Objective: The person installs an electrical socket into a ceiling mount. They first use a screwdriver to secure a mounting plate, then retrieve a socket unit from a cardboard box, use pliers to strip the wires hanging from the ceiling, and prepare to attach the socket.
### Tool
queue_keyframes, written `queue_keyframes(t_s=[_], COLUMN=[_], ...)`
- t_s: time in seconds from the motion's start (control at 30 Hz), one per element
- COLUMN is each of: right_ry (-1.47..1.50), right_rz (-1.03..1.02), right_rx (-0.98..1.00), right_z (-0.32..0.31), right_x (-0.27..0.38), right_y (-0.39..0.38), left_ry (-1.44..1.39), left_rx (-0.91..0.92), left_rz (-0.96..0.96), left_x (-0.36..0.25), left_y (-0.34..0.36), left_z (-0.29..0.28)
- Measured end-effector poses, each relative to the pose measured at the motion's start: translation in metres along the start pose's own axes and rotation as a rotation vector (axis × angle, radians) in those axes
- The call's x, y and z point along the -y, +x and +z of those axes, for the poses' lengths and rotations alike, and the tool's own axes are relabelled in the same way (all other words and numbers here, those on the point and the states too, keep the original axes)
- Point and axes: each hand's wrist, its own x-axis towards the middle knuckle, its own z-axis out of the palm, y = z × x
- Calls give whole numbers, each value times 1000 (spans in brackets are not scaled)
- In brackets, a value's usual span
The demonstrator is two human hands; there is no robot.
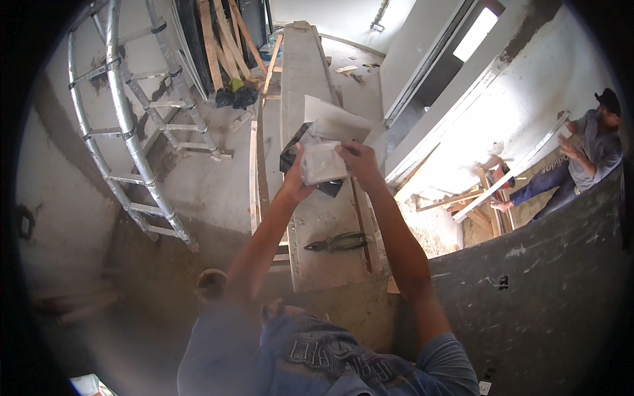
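Note:
A white, square piece in a clear plastic bag (322, 162) is held up over a long, narrow work board (317, 274). My left hand (297, 177) is closed round its left side. At its upper right corner, the fingers of my right hand (358, 160) pinch the bag. Directly behind it is an opened black and white box (340, 121) with a raised pale flap; my hands and the piece hide part of it. Nearer to me, a pair of pliers (337, 242) with dark handles lies across the board.
An aluminium ladder (129, 125) stands at the left. Wooden planks (221, 43) lean at the back, beside black bags (236, 98). A round container (211, 284) is on the floor near my left arm. Beyond a low dark wall (522, 297), another person (584, 155) holds a long straight bar.

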Motion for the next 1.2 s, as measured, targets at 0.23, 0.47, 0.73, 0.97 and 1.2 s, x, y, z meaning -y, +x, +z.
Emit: queue_keyframes(t_s=[0.23,0.47,0.73,0.97,1.2], right_ry=[40,-456,-396,-493,-420], right_rz=[-8,-312,-181,-168,-275], right_rx=[50,93,213,229,283], right_z=[-3,1,-11,12,9], right_x=[39,80,49,81,96], right_y=[2,-8,-32,-42,-54], left_ry=[-338,-438,-584,-566,2], left_rx=[4,-18,9,80,1], left_rz=[-136,-125,-17,25,173], left_x=[16,26,33,32,45], left_y=[-15,-24,-36,-54,-62], left_z=[-6,-5,3,3,-1])
